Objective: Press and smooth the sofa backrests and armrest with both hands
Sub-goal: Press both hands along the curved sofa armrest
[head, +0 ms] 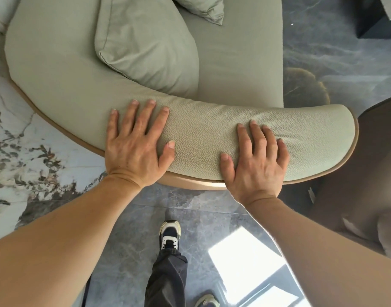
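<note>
A pale green sofa fills the upper half of the head view. Its curved, pebbled leather armrest (203, 138) with a tan piped edge runs across the middle. My left hand (137, 147) lies flat on the armrest's left part, fingers spread, palm down. My right hand (256, 160) lies flat farther right, near the rounded end, fingers spread and slightly dented into the padding. Neither hand holds anything. The padded backrest (50, 63) curves away at the left.
A loose green cushion (145, 47) leans on the seat (238, 63), with a second cushion's corner (203, 9) at the top. A brown chair (371, 173) stands close at the right. My shoe and trouser leg (169, 255) are on the grey marble floor below.
</note>
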The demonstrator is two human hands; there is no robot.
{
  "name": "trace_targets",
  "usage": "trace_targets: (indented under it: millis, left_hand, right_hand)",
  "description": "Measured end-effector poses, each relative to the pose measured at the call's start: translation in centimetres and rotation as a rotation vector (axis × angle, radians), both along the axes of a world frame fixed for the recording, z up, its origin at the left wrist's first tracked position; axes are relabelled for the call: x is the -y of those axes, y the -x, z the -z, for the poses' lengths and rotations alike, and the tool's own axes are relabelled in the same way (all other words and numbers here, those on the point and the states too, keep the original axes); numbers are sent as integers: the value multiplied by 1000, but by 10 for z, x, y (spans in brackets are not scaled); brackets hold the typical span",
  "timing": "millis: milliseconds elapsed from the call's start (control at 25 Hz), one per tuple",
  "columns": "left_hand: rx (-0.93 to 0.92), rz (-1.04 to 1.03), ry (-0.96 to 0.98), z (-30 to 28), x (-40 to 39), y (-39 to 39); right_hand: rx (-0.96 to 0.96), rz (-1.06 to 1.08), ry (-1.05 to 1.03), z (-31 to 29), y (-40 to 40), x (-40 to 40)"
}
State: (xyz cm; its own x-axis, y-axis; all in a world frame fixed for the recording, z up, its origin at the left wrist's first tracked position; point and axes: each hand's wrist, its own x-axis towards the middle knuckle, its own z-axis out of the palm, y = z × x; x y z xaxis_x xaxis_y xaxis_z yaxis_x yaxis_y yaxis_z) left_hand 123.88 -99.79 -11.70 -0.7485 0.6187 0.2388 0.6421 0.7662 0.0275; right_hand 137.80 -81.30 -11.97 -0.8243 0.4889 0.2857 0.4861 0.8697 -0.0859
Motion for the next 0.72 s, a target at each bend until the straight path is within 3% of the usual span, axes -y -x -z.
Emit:
trace_targets:
  millis: [720]
  left_hand:
    - [-6,-3,-40,1,-53,81]
  right_hand:
    - [-51,4,-1,4,80,-53]
